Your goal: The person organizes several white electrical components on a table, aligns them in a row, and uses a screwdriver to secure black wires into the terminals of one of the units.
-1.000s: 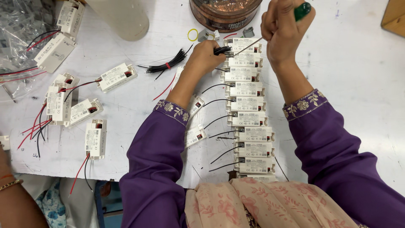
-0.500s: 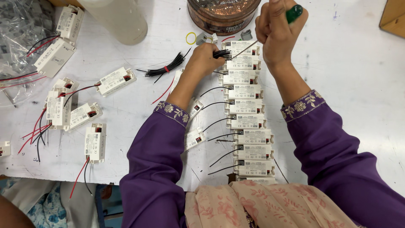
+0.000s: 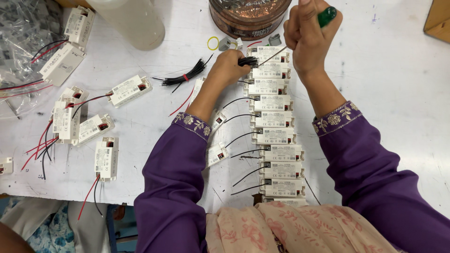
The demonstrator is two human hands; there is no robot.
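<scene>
A column of small white boxes [image 3: 276, 136] runs from the near edge of the white surface [image 3: 398, 84] toward the far side, each with a black wire out its left end. At the far end, the left hand [image 3: 228, 65] pinches a bunch of black wires [image 3: 247, 61]. Just right, the right hand [image 3: 307, 33] is fisted around a green-handled screwdriver [image 3: 326, 16], its shaft slanting toward the far boxes. Beyond sits a round copper tin [image 3: 248, 16].

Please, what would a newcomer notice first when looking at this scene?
Probably the long column of white driver boxes running down the middle of the white table. At its top, the right hand grips a green-handled screwdriver while the left hand pinches black wires; more boxes with red and black leads lie scattered at left.
</scene>
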